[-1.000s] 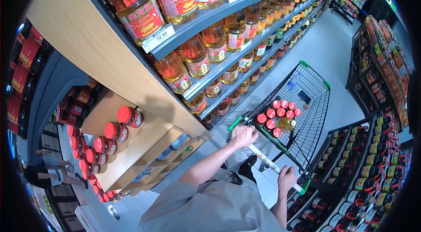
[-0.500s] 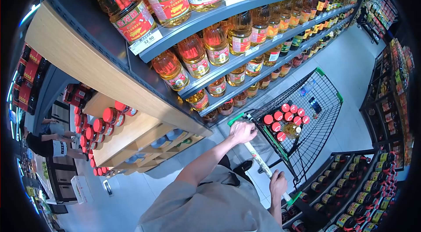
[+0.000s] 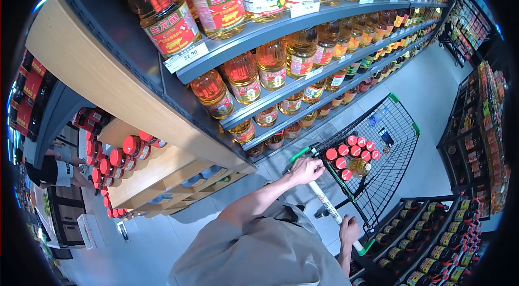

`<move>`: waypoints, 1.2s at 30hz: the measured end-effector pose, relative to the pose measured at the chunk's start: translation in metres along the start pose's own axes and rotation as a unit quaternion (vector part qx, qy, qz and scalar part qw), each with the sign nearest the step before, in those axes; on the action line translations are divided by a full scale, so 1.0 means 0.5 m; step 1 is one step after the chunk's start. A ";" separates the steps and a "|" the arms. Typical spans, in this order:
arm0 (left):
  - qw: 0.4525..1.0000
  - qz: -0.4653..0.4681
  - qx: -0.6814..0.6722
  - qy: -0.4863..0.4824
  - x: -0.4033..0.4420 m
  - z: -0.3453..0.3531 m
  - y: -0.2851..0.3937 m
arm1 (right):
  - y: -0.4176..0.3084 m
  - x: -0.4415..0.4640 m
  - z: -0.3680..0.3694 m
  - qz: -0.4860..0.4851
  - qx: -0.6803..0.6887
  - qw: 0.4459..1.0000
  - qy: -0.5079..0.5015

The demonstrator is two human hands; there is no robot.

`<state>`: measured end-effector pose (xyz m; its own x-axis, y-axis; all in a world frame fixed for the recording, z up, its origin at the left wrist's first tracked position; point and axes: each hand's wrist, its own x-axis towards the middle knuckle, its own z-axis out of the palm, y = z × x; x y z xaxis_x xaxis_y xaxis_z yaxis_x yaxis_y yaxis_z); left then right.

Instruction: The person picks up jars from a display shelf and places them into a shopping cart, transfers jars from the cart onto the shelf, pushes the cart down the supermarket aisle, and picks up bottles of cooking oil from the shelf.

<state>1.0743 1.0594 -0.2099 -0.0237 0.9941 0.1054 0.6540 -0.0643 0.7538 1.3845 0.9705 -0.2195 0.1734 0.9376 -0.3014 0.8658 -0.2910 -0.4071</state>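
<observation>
A shopping cart [image 3: 394, 172] of black wire mesh with green corners stands in front of me. My left hand [image 3: 306, 171] is closed over the left end of its white handle [image 3: 324, 200]. Near the handle's right end, my right hand [image 3: 348, 230] is wrapped around it. In the cart, several red-lidded jars [image 3: 354, 150] stand in a cluster. Beside them is a bottle of yellow oil [image 3: 359, 167]. A dark rectangular item [image 3: 386, 139] lies farther forward in the cart; its kind is unclear.
Shelves of cooking oil bottles [image 3: 216, 10] run along the left. A wooden end display [image 3: 140, 178] carries red-lidded jars [image 3: 132, 145]. Racks of dark jars [image 3: 416, 237] stand close on the right, with another shelf [image 3: 476, 140] beyond. A person [image 3: 59, 172] is at far left. Tiled floor [image 3: 427, 86] continues ahead.
The view has shifted slightly, so the oil shelves look nearer and the cart a little lower. Both hands remain at the handle; the left hand's pose has changed slightly.
</observation>
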 end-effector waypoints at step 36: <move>0.891 -0.096 0.132 0.424 0.129 -0.487 -0.126 | -0.005 -0.004 0.011 0.014 -0.019 0.998 0.057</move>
<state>0.8473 1.1063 -0.0927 -0.6440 0.5546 0.5270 0.7285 0.2345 0.6436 1.3795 0.9685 -0.2226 0.2485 0.9452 -0.2116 0.8762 -0.3125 -0.3669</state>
